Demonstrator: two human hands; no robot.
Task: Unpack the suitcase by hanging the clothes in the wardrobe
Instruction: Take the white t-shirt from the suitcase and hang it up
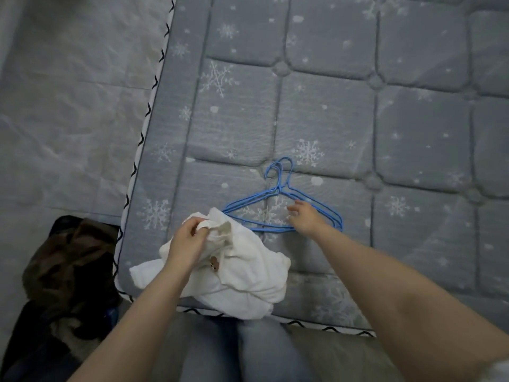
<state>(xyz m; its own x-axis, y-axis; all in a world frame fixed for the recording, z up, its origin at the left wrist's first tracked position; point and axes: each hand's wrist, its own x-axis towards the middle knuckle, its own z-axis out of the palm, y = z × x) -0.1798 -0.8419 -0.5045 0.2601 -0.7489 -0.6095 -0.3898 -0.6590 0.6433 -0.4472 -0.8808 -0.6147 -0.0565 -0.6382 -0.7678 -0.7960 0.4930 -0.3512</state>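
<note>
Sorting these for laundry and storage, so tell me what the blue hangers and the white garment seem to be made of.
Blue hangers: thin wire, probably metal under a smooth blue plastic coating, judging by the slim, evenly bent loops.
White garment: soft matte fabric, perhaps cotton or fleece; it bunches in thick folds where the left hand grips it. The exact fibre cannot be told.

- The left hand (188, 240) grips a white garment (242, 274) that lies crumpled at the near edge of a grey quilted mattress (330, 86).
- The right hand (305, 216), fingers spread, is over blue wire hangers (281, 188) lying on the mattress.
- A dark suitcase (66, 271) with brown clothes stands on the floor at the left.
</note>
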